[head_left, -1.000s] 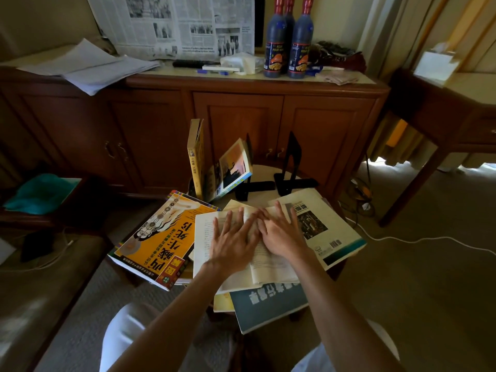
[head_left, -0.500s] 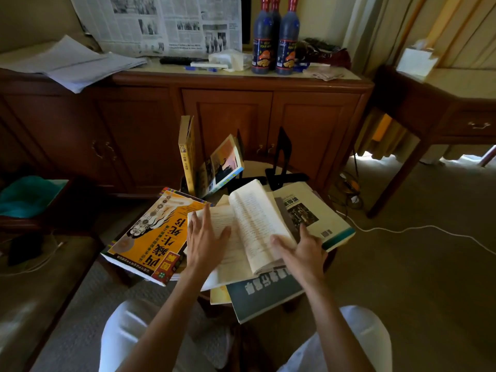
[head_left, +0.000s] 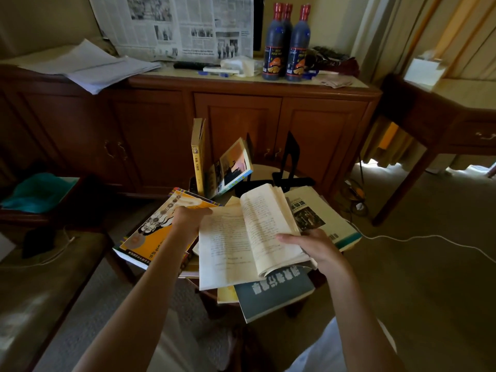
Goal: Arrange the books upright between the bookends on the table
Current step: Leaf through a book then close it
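Observation:
An open white-paged book (head_left: 241,237) lies over a pile on the small round table (head_left: 268,171). My left hand (head_left: 188,220) grips its left page edge, and my right hand (head_left: 312,244) holds its right half, which is lifted and folding leftward. Under it lie a yellow-orange book (head_left: 158,232), a grey-green book (head_left: 273,294) and a white book with a photo (head_left: 319,216). Behind, a thin yellow book (head_left: 198,157) stands upright with a colourful book (head_left: 232,167) leaning beside it. Two black bookends (head_left: 291,159) stand at the table's far side.
A wooden sideboard (head_left: 236,114) stands right behind the table, carrying newspaper (head_left: 177,25), loose papers and three dark bottles (head_left: 287,41). A wooden side table (head_left: 434,108) is at the right, a white cable (head_left: 429,238) crosses the carpet, and a seat with a teal cloth (head_left: 37,191) is at the left.
Both hands lay flat on the open book; now the left hand has moved to its left edge and the right hand has lifted the right half, swinging those pages up and leftward.

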{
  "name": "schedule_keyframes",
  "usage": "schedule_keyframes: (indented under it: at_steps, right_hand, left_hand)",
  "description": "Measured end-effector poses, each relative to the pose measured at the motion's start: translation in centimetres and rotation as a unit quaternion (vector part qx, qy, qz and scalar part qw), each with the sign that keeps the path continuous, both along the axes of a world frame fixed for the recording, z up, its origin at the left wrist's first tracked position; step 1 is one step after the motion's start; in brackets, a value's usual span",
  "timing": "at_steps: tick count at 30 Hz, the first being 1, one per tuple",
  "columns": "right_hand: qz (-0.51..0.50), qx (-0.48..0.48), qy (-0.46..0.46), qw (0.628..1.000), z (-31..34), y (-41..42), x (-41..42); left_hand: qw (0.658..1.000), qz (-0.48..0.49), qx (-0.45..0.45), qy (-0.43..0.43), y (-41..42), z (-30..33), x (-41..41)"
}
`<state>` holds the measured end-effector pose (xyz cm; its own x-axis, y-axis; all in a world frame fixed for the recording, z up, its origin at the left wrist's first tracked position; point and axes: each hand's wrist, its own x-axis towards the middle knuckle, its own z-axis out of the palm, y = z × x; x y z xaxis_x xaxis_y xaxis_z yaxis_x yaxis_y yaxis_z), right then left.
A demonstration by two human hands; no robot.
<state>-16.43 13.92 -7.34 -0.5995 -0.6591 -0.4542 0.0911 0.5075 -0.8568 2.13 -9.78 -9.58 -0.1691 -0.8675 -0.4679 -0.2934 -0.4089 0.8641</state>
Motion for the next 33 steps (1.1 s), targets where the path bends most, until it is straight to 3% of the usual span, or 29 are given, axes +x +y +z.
schedule_keyframes:
  at_steps: [3,8,11,16,23,27,29,33]
  right_hand:
    - [-0.008,-0.038,-0.014,0.999,0.8,0.1,0.2]
    - [0.074,-0.036,0.014,0.996,2.2,0.0,0.8]
    - [0.112,-0.035,0.007,0.993,3.5,-0.2,1.4]
    - [0.147,-0.030,-0.013,0.989,5.6,-0.9,2.3]
    - [0.016,-0.043,0.010,0.999,4.2,-1.1,1.7]
    - [-0.025,-0.087,-0.069,0.994,3.8,0.8,0.8]
    - [-0.027,-0.108,-0.113,0.987,3.9,1.1,1.0]
    - [-0.017,-0.105,-0.113,0.988,4.4,0.2,1.1]
  left_hand:
    - [0.995,-0.024,0.073,0.068,-0.1,0.3,0.5]
    - [0.978,-0.130,0.103,0.126,1.6,3.8,1.0]
    - [0.959,-0.175,0.098,0.201,2.3,6.2,0.3]
    - [0.937,-0.228,0.077,0.255,6.1,8.1,-3.1]
    - [0.935,-0.285,0.014,0.212,9.3,6.9,-6.3]
    - [0.954,-0.253,-0.122,0.100,9.6,4.8,-6.2]
    - [0.960,-0.241,-0.065,0.129,9.6,4.0,-5.8]
    - [0.934,-0.297,0.043,0.192,8.8,3.5,-4.5]
